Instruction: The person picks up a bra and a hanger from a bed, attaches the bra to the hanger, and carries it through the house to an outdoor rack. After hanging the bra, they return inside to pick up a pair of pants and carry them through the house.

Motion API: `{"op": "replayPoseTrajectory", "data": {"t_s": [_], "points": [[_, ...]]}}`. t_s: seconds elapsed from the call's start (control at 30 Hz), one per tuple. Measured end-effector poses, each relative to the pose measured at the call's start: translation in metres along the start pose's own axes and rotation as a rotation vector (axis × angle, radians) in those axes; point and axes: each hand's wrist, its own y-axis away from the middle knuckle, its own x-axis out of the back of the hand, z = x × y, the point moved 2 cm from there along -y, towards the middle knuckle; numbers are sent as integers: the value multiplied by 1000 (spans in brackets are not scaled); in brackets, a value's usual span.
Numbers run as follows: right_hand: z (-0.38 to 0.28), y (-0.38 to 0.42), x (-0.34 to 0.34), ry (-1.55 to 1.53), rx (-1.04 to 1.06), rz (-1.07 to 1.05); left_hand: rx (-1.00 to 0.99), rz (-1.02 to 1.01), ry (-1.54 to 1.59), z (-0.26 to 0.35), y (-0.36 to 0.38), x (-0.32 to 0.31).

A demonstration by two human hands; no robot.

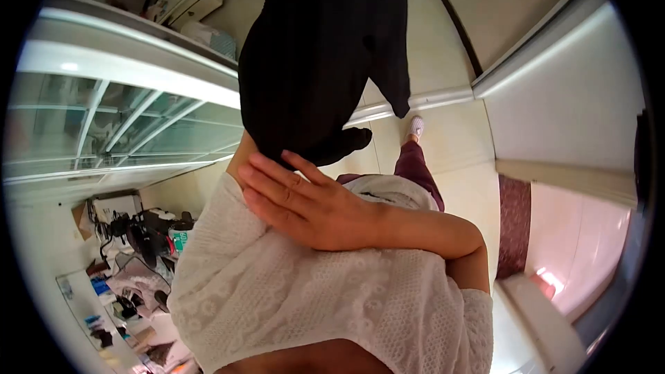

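Pressing flat, fingers spread and gripping nothing, one hand (315,211) steadies a black garment (322,55) draped above the white lace top (312,298), other hand unseen

A cluttered table (90,291) (cables, small gear) stands beside a glass partition (125,125).

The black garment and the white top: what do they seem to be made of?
The black garment looks like a soft matte fabric, perhaps a fine knit; faint ribbing shows and it hangs in loose folds. The white top looks like lace or openwork knit, probably cotton: a raised dotted pattern with small holes covers it. One hand lies flat across it, fingers spread; which hand it is cannot be told.
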Motion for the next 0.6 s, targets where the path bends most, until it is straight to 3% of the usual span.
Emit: {"op": "replayPoseTrajectory", "data": {"t_s": [0.37, 0.43, 0.6], "points": [[168, -57, 57, -368, 73, -178, -22, 67, -74, 4, -186, -18], [199, -64, 57, -538, -25, -196, -32, 66, -93, 7, -218, -17], [283, -74, 58, -587, -74, -283, -43, 52, -101, 1, -304, -12]]}}
